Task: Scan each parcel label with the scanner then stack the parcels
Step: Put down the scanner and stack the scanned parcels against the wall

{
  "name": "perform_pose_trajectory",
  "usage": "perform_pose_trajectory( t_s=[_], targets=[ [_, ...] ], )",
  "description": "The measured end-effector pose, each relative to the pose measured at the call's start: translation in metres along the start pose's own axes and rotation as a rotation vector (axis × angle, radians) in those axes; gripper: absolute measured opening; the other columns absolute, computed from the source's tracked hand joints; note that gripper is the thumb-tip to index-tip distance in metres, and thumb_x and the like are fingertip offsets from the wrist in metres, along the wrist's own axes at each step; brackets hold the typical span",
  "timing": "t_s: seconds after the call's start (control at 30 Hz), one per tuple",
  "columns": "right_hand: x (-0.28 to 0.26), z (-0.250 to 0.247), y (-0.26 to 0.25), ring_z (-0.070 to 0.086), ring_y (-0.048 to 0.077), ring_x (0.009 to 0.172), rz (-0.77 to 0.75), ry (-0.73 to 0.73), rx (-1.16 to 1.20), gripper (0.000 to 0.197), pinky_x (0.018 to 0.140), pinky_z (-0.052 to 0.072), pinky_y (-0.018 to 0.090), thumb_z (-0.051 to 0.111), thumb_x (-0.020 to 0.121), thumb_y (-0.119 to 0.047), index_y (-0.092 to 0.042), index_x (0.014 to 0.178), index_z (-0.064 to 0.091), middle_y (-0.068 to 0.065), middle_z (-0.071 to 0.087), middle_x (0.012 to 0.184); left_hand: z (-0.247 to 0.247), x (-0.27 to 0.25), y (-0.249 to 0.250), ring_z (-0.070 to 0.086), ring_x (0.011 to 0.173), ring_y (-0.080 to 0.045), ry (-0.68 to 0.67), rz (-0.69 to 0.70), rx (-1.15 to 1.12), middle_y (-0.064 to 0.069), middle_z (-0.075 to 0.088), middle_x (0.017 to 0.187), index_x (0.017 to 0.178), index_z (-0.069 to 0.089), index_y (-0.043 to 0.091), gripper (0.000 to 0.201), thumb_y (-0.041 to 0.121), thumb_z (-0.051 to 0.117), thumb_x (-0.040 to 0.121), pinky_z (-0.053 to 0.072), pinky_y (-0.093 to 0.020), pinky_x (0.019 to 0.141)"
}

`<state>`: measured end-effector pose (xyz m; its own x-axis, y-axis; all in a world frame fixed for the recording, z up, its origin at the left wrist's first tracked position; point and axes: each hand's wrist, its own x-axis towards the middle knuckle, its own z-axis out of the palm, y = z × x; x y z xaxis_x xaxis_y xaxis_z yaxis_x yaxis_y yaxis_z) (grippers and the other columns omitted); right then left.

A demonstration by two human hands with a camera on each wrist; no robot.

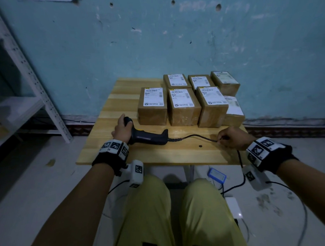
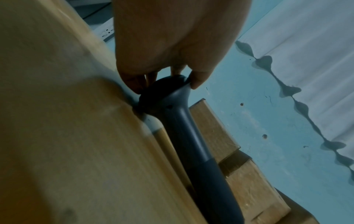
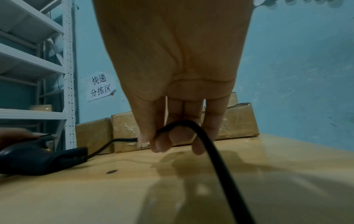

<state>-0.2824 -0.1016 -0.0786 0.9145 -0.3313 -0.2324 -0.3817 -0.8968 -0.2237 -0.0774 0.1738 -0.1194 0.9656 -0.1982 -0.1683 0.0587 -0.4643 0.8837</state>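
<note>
**Dark scanner lying flat, a hand at each end**

Wooden table (image 1: 120, 98) carries the barcode scanner (image 1: 149, 137) on its side near the front edge; the left hand (image 1: 121, 130) curls its fingers (image 2: 197, 78) round the scanner's head; the right hand (image 1: 232, 138) pinches the black cable (image 3: 210, 151) between thumb and fingertips; brown labelled parcels (image 1: 183, 105) sit unstacked in rows behind, toward the blue wall (image 1: 173, 39).

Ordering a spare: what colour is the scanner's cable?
Black. The cable shows best in the right wrist view, pinched by the right hand.
</note>
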Motion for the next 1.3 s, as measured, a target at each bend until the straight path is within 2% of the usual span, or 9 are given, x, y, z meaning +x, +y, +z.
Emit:
perform_pose_trajectory(
  t_s=[0.17,0.27,0.5,0.57,0.7,0.77,0.93,1.17,1.3],
  targets=[
    [0.005,0.007,-0.020,0.051,0.009,0.087,-0.049,-0.083,-0.013,0.016,0.071,0.031,0.016,0.064,0.086,-0.014,-0.009,0.100,0.069,-0.003,0.058,0.087,0.001,0.002,-0.001,0.028,0.136,-0.037,-0.027,0.053,-0.012,-0.012,0.028,0.152,0.146,0.027,0.030,0.046,0.024,0.034,0.101,0.027,-0.045,0.113],
    [0.008,0.011,-0.026,0.051,0.012,0.088,-0.070,-0.092,-0.025,0.003,0.075,0.035,0.021,0.065,0.085,-0.017,-0.017,0.088,0.064,-0.001,0.058,0.088,-0.001,0.005,-0.003,0.027,0.138,-0.035,-0.053,0.081,-0.030,-0.011,0.027,0.153,0.146,0.027,0.026,0.046,0.021,0.035,0.101,0.025,-0.045,0.115],
    [0.012,0.012,-0.028,0.054,0.012,0.089,-0.066,-0.104,-0.009,0.010,0.080,0.041,0.024,0.069,0.082,-0.021,-0.022,0.080,0.059,-0.002,0.061,0.089,0.000,0.013,-0.006,0.029,0.138,-0.032,-0.050,0.107,-0.036,-0.010,0.030,0.152,0.145,0.030,0.022,0.045,0.018,0.036,0.100,0.026,-0.041,0.115],
    [0.012,0.012,-0.032,0.054,0.013,0.089,-0.062,-0.102,0.000,0.011,0.077,0.040,0.023,0.069,0.082,-0.019,-0.021,0.088,0.060,-0.002,0.060,0.089,0.001,0.014,-0.006,0.031,0.136,-0.033,-0.043,0.096,-0.065,-0.010,0.031,0.151,0.144,0.032,0.023,0.045,0.018,0.036,0.100,0.028,-0.042,0.114],
    [0.014,0.013,-0.044,0.052,0.013,0.088,-0.083,-0.094,0.038,0.053,0.077,0.038,0.021,0.067,0.084,-0.018,-0.018,0.132,0.045,0.007,0.063,0.098,0.002,0.014,-0.004,0.031,0.136,-0.033,-0.055,0.075,-0.092,-0.010,0.030,0.151,0.144,0.030,0.026,0.046,0.023,0.039,0.099,0.029,-0.044,0.113],
    [0.017,0.013,-0.050,0.055,0.015,0.091,-0.107,-0.104,0.052,0.061,0.080,0.040,0.022,0.067,0.084,-0.017,-0.020,0.138,0.039,0.010,0.064,0.106,0.001,0.014,-0.006,0.029,0.137,-0.032,-0.059,0.079,-0.057,-0.009,0.029,0.152,0.145,0.028,0.026,0.050,0.022,0.043,0.098,0.028,-0.043,0.114],
    [0.024,0.017,-0.063,0.057,0.024,0.112,-0.131,-0.099,0.000,0.044,0.096,0.044,0.031,0.067,0.083,-0.019,-0.019,0.125,0.054,0.007,0.063,0.118,-0.001,0.016,-0.004,0.025,0.140,-0.033,-0.068,0.084,0.022,-0.008,0.027,0.153,0.147,0.025,0.024,0.056,0.019,0.048,0.096,0.025,-0.044,0.115],
    [0.027,0.013,-0.078,0.058,0.023,0.108,-0.066,-0.014,-0.021,0.041,0.091,0.048,0.033,0.059,0.088,-0.034,-0.020,0.126,0.051,0.003,0.060,0.118,-0.015,0.020,0.007,0.027,0.138,-0.034,-0.062,0.023,0.064,-0.010,0.029,0.152,0.148,0.023,0.026,0.065,0.027,0.055,0.092,0.028,-0.043,0.112],
    [0.039,-0.009,-0.091,0.061,0.026,0.101,-0.127,0.170,0.065,0.030,0.088,0.049,0.039,0.058,0.090,-0.028,-0.011,0.115,0.060,0.009,0.065,0.109,-0.034,0.026,0.037,0.031,0.137,-0.029,-0.007,0.138,-0.111,-0.011,0.033,0.150,0.145,0.033,0.018,0.054,0.020,0.051,0.094,0.028,-0.039,0.113]
  ],
)
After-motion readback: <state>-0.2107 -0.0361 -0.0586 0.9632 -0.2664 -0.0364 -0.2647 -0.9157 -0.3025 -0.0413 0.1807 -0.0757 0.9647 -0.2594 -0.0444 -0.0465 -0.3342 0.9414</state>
